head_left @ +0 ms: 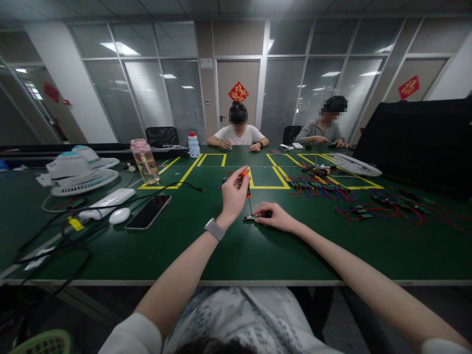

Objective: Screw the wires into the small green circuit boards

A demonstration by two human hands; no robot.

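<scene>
While left fingers (240, 182) grip a screwdriver (249, 193), right fingers (261, 208) pinching a circuit board (248, 219), pink-lidded bottle (140, 151) holding yellowish liquid (149, 169)

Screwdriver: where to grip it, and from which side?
I'd take the screwdriver's handle from above and the left, where the left hand holds it. It stands nearly upright, with the thick handle uppermost and the thin shaft pointing down at the small circuit board. The right hand crowds the shaft's lower right.
</scene>
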